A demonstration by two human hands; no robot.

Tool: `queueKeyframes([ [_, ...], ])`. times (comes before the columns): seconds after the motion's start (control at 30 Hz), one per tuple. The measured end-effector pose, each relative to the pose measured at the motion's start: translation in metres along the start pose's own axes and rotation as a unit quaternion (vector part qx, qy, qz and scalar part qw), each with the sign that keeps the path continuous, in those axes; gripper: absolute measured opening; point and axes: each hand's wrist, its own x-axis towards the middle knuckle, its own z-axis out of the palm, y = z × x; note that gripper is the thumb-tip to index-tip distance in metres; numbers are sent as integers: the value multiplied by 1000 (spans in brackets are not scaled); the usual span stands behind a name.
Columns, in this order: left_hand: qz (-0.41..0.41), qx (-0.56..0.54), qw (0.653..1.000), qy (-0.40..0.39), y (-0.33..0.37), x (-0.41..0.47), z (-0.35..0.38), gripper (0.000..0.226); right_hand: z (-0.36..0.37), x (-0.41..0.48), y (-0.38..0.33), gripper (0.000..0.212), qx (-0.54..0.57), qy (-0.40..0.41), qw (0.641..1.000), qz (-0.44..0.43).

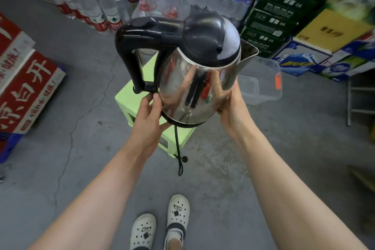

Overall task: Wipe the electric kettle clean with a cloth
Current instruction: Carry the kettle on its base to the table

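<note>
Steel kettle (182, 73) held above green stool (125, 95), base cupped by curled fingers of left hand (149, 122), side clasped by right hand (231, 107). No cloth seen; wiping judged unstarted.

Soft, even indoor light with faint shadows; the steel kettle (190, 87) shows mirror reflections, and edges bend and blur (wide-angle lens)

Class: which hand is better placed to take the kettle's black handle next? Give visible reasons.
Probably the left. The left hand grips the kettle just below the black handle, thumb close to its lower end. The right hand holds the spout side, across the body.
</note>
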Motion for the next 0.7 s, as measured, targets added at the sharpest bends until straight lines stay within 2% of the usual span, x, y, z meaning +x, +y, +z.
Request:
queueKeyframes([
  [0.17,-31,28,999,-34,47,-65,36,37,-22,-90,-44,42,4,71,997,7],
  [0.3,-56,51,994,-78,84,-127,69,41,-40,-167,-83,62,19,133,991,4],
  [0.5,-78,99,979,-160,134,-206,116,49,-72,-273,-129,73,46,209,977,15],
  [0.7,-99,146,953,-248,170,-266,178,31,-114,-351,-164,71,76,280,957,6],
])
